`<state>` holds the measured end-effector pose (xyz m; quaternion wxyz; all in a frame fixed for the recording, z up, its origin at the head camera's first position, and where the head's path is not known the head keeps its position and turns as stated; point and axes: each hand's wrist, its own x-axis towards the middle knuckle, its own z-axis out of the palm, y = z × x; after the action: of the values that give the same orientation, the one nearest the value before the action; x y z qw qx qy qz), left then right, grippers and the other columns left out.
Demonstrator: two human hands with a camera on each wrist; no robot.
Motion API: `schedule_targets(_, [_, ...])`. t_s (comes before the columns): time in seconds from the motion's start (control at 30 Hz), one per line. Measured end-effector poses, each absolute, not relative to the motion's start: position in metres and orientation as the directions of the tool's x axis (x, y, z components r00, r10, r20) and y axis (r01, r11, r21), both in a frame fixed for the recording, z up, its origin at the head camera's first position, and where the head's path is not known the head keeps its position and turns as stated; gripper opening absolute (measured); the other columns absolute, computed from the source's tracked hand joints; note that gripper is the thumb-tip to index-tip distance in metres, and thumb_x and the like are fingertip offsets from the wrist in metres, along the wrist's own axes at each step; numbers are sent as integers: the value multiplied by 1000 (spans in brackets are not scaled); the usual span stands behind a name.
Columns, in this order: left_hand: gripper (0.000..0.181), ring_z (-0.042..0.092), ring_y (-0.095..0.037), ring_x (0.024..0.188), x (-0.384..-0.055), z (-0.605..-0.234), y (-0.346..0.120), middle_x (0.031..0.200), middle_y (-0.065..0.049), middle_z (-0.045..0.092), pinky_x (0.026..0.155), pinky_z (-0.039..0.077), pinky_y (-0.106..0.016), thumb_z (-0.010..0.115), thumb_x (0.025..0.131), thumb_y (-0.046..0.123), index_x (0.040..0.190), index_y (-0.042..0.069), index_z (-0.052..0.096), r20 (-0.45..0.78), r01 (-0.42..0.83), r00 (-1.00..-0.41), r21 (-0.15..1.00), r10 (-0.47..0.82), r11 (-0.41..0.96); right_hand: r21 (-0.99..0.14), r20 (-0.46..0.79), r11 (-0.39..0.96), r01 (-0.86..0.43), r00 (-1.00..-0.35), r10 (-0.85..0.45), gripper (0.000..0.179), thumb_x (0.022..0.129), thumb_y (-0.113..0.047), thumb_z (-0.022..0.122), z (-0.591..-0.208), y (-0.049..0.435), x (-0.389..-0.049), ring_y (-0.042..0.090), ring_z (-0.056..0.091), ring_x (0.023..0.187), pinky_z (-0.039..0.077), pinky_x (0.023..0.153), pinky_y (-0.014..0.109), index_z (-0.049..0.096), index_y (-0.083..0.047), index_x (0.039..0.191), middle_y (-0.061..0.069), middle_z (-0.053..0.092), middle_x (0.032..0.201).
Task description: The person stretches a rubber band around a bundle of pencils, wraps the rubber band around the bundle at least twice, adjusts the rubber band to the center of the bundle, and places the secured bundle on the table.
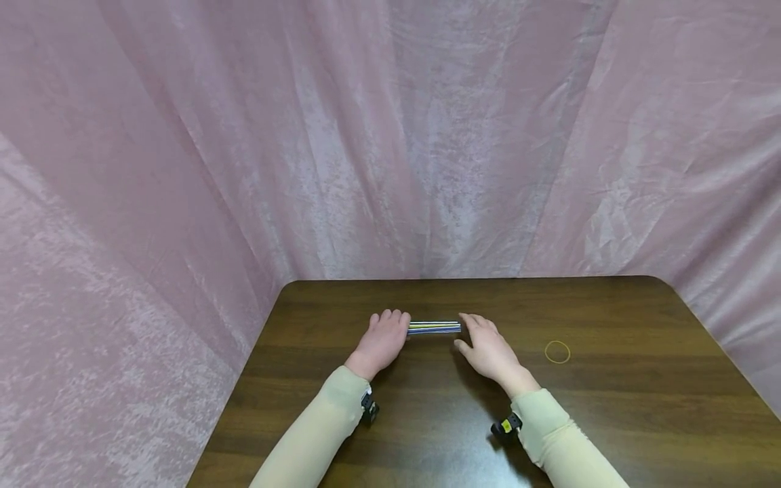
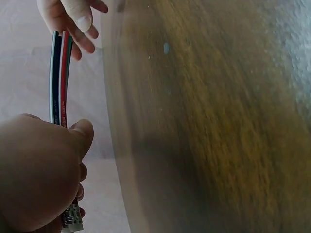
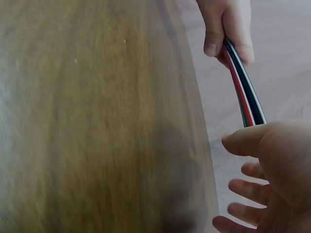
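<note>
A bundle of several slim pencils (image 1: pixel 434 327), in white, dark blue, yellow, red and green, is held up over the table. My left hand (image 1: pixel 384 335) grips it near one end, with fingers and thumb curled round it. Past that hand in the left wrist view, metal ferrules (image 2: pixel 73 217) stick out below. Close to the free ends is my right hand (image 1: pixel 488 349), fingers spread and loosely straight. In the right wrist view its thumb (image 3: pixel 243 141) stands apart from the fingers, and the palm hides the pencil tips; whether it touches them I cannot tell.
To the right on the brown wooden table (image 1: pixel 641 379) lies a thin yellow rubber band (image 1: pixel 558 363). Pink curtains (image 1: pixel 415 135) hang behind the table's far edge and along both sides.
</note>
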<state>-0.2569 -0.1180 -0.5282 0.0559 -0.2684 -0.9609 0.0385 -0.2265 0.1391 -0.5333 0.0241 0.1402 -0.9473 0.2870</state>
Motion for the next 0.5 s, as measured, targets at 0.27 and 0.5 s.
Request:
schedule_targets(0.27, [19, 51, -23, 94, -253, -522, -112, 102, -5, 59, 83, 40, -41, 64, 109, 25, 115, 10, 55, 128, 548, -815, -145, 565, 824, -556, 83, 783, -279, -956, -282, 73, 103, -15, 69, -538, 134, -224, 53, 19, 157, 23, 124, 62, 33, 14, 159, 33, 33, 166])
schedule_targets(0.5, [8, 50, -23, 97, -249, -523, -111, 107, -4, 58, 85, 41, -42, 49, 115, 12, 121, 11, 54, 101, 542, -813, -229, 574, 808, -647, 16, 724, -241, -953, -303, 88, 104, -19, 69, -538, 130, -217, 49, 8, 160, 20, 125, 61, 14, 14, 164, 33, 16, 172])
